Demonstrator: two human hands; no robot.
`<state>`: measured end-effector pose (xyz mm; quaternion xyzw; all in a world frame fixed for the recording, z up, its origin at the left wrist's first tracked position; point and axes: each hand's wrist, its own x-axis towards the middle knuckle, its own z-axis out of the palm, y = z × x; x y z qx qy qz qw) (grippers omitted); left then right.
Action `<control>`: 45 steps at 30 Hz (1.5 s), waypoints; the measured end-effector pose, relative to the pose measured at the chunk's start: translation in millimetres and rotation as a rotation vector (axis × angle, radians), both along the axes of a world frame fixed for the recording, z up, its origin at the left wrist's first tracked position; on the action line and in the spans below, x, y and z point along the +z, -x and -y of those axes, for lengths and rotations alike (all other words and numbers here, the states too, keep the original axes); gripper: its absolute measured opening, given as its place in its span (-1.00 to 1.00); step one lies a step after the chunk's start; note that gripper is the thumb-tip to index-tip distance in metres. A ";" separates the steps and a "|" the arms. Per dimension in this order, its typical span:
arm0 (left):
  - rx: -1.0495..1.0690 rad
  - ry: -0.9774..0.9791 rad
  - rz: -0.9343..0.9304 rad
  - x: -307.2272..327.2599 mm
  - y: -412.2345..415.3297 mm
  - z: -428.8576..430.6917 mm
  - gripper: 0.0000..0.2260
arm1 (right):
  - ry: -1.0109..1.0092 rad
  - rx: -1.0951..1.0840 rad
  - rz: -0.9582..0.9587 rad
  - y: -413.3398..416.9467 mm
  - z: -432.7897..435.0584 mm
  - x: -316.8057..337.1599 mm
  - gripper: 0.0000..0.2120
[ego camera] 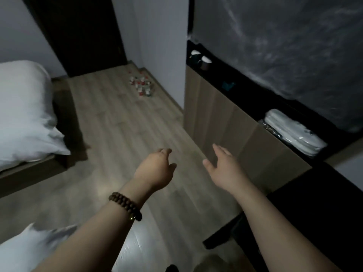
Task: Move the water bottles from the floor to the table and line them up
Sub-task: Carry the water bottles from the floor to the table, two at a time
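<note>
**Mia:** What are the hands doing?

**Tom:** Both reach out over the floor (121, 134), low in the middle of the frame. The left hand (157, 169) has a loose grip. Its fingers curl in a little and the thumb sticks out. It holds nothing and touches nothing.

**Mia:** And the other one?

**Tom:** The right hand (222, 165) has a wide grip. Its fingers are straight and the thumb is spread out. It holds nothing too. It is in front of the wood side of the bench (216, 118), but I cannot tell if it touches it.

**Mia:** Where are the water bottles (142, 86)?

**Tom:** On the floor, in the upper middle of the frame, near the wall (163, 46). They are well apart from both hands.

**Mia:** How do they look?

**Tom:** Small and clear, with red bits on them. They stand close together in a bunch. They are blurry, so I cannot count them.

**Mia:** Anything else?

**Tom:** A bead bracelet (125, 206) is on the left wrist. A white pillow (25, 110) is at the left of the frame.
</note>
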<state>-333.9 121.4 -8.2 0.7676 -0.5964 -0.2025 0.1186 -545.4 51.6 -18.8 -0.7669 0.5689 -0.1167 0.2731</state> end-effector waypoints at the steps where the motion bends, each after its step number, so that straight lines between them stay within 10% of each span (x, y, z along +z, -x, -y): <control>1: 0.019 0.001 -0.009 -1.5 -14.8 6.0 -0.51 | 0.000 0.018 -0.002 -17.1 8.9 -1.4 -0.32; 29: 0.353 0.026 -0.065 -0.2 -429.3 344.3 -0.56 | -0.089 0.297 -0.011 -463.5 413.5 -22.7 -0.38; 45: 0.126 0.084 -0.096 -3.6 -737.8 558.2 -0.59 | -0.014 0.154 -0.058 -752.5 581.2 -12.6 -0.39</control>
